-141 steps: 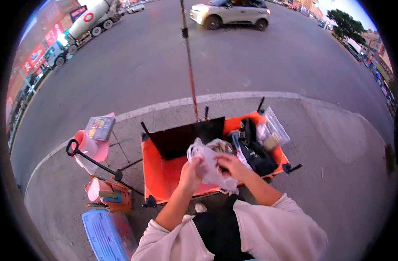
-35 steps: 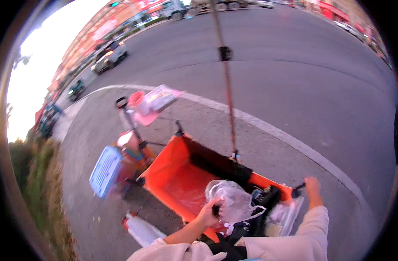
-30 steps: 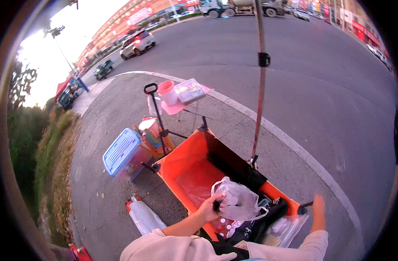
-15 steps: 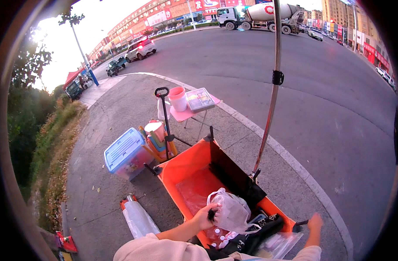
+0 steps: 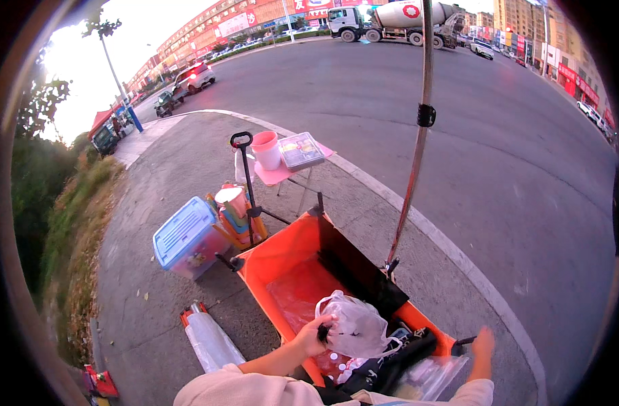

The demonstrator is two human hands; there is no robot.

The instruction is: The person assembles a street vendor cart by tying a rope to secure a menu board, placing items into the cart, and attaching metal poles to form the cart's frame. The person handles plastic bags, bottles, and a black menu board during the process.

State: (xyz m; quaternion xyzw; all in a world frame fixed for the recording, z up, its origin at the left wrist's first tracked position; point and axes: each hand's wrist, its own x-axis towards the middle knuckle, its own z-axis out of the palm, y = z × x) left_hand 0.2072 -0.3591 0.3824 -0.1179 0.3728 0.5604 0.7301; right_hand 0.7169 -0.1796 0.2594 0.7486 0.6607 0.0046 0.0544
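My left hand (image 5: 313,336) is closed on a white plastic bag (image 5: 355,326) over the near part of an orange folding wagon (image 5: 272,254). Something small and black shows at its fingers; its kind is unclear. Beyond the wagon's near right corner is my right hand (image 5: 483,344), beside the black corner post (image 5: 464,341). It is blurred, and its fingers cannot be made out. Under the bag, bottles with white caps (image 5: 334,358), a black cloth item (image 5: 397,358) with pale lettering and a clear plastic package (image 5: 428,379) fill the wagon's near end.
A tall metal pole (image 5: 415,155) rises at the wagon's right side. Ahead stand a black pull handle (image 5: 245,169), a pink folding table (image 5: 274,176) with a bucket and a case, small stacked chairs (image 5: 236,223) and a blue-lidded bin (image 5: 186,233). A wrapped roll (image 5: 211,342) lies left.
The view has shifted slightly, so the wagon and table sit further left. My left hand still holds the bag, which has turned a little. A white car has driven further away along the road.
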